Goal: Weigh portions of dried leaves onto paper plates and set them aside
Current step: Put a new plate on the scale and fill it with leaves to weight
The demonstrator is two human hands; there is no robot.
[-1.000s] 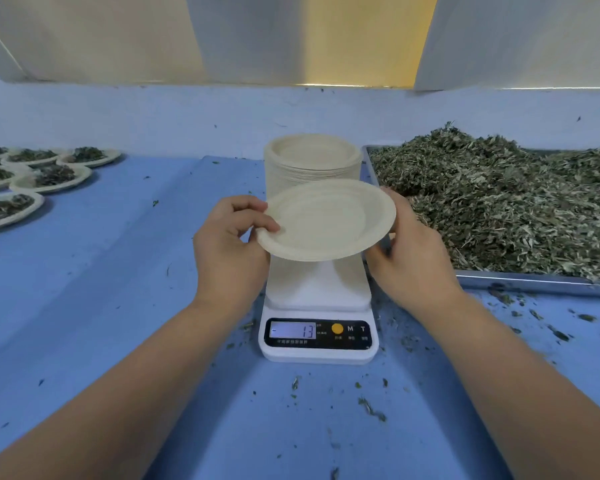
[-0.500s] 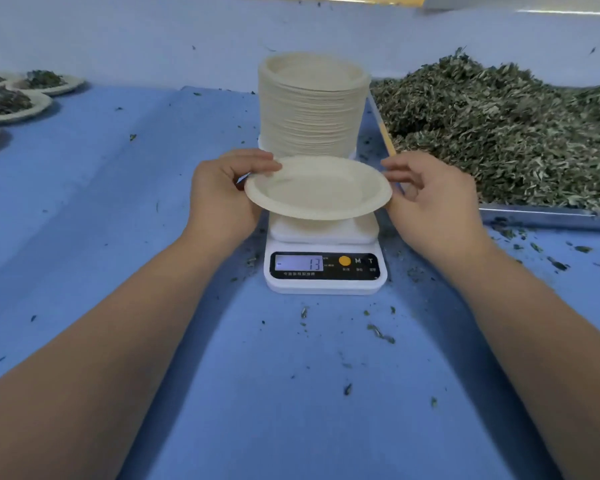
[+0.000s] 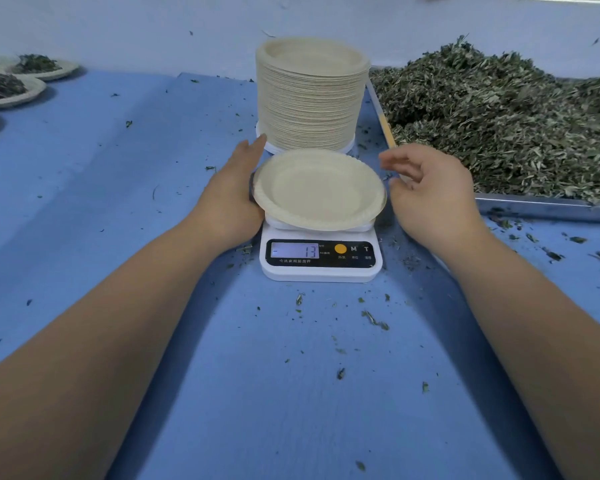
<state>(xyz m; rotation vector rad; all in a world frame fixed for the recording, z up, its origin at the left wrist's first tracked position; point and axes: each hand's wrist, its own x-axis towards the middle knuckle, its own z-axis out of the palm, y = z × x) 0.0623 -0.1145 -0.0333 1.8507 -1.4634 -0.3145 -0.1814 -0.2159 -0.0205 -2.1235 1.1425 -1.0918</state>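
Observation:
An empty paper plate (image 3: 317, 188) lies on the white kitchen scale (image 3: 321, 268), whose display reads minus 13. My left hand (image 3: 229, 199) lies against the plate's left rim with its fingers straight, pointing away from me. My right hand (image 3: 430, 192) hovers just right of the plate with loosely curled fingers and holds nothing. A big heap of dried leaves (image 3: 499, 126) fills the metal tray (image 3: 541, 206) on the right.
A tall stack of paper plates (image 3: 310, 98) stands directly behind the scale. Several plates filled with leaves (image 3: 11, 88) sit at the far left of the blue table. Leaf crumbs are scattered around the scale and toward me.
The plate came down from the air onto the scale. My right hand let go and drew slightly right. My left hand's fingers straightened along the rim. The view tilted downward.

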